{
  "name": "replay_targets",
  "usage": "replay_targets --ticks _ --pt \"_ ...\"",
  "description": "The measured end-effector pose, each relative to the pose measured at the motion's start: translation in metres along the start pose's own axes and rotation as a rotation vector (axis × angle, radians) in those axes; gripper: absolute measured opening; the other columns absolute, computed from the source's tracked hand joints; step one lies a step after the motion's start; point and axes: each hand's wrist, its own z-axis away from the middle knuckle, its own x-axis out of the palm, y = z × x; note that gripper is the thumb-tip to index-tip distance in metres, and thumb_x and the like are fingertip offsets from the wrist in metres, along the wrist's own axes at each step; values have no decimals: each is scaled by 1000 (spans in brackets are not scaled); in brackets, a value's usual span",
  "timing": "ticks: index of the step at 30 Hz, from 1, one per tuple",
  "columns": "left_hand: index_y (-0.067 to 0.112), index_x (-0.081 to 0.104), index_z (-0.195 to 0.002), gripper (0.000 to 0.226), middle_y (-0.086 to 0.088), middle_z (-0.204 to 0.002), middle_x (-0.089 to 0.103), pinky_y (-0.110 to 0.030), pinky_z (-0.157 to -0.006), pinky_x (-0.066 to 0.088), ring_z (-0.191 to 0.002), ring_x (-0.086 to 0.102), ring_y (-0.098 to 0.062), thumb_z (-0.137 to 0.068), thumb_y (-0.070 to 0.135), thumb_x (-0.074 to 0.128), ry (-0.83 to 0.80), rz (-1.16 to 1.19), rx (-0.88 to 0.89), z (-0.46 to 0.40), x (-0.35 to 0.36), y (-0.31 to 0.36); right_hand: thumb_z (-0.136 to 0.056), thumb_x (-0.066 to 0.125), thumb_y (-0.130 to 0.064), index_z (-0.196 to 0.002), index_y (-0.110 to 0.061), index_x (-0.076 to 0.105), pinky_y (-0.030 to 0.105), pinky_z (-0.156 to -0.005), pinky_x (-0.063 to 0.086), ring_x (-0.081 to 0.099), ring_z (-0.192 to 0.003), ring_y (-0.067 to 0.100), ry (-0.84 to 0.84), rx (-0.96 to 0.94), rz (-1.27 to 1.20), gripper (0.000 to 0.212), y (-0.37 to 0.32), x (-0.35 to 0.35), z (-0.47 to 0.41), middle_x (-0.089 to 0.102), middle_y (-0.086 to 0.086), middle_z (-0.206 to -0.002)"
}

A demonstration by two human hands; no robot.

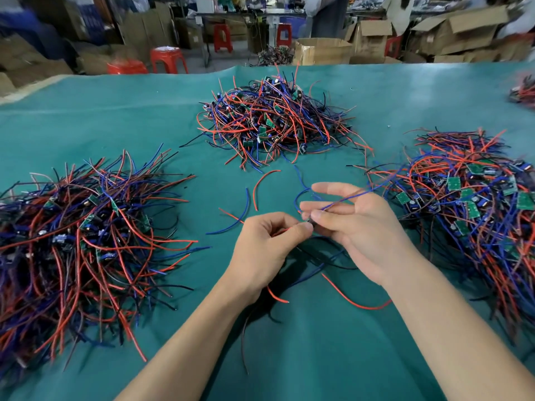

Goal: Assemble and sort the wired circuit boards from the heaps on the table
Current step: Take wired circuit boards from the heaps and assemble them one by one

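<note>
- Table cloth (289, 357): teal fabric, matte, soft creases, covers the whole work surface.
- Centre heap (275, 120): a mound of thin red and blue insulated wires, small green boards and black parts mixed in. I use it as the landmark.
- Left heap (81, 235): nearer the person and left of the centre heap; flatter, wires fan outward, reds, blues and some dark leads.
- Right heap (477, 215): nearer and right of the centre heap; many rectangular green boards lie face up on top.
- Loose wires (254, 189): short curved red and blue pieces on the cloth just in front of the centre heap.
- Wired board (309, 222): a tiny part held in the air in front of the centre heap, between the two hands; too small and blurred to tell its details.
- Left hand (269, 244): fingers curled, thumb and forefinger tips pinch the board from its left side; a red lead runs under the palm.
- Right hand (356, 224): palm up, tilted inward; thumb and forefinger pinch the board's right end, other fingers spread and relaxed.
- Blue lead (347, 199): runs from the pinch across the right fingers toward the right heap; another blue lead loops up behind the fingertips.
- Red wire (353, 302): trails on the cloth below the right wrist, on the person's side of the centre heap.
- Both forearms bare, converging from the lower edge.
</note>
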Motion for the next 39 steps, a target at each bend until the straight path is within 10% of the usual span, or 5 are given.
replay_targets --ticks 18,23,30,39 --pt "7 64 -69 19 16 -39 42 -6 -39 25 -35 36 2 -87 12 65 -98 -21 -39 1 -1 5 -86 67 14 -97 -8 67 29 -74 62 76 -75 17 484 -257 45 24 -20 -56 -11 78 5 -79" --pt "11 66 -78 26 8 -52 23 -19 -40 14 -43 14 -9 -98 26 60 42 173 -134 -4 -5 6 -84 71 -27 -93 -20 73 46 -90 58 75 -84 13 922 -564 683 11 -22 -76 -11 76 -5 -88" --pt "-2 60 -85 26 -7 -62 46 -18 -37 24 -45 25 -10 -104 12 49 -13 260 -126 -6 -8 -2 -79 59 -64 -80 -19 73 36 -60 52 58 -62 5 27 -229 700 48 20 16 4 66 -5 -64" --pt "-4 67 -93 27 -10 -63 65 -21 -35 37 -39 50 -14 -103 15 51 -171 137 -126 -3 -9 1 -81 81 -18 -81 -25 81 11 -57 45 62 -64 1 94 -312 340 7 16 8 0 76 -5 -75"
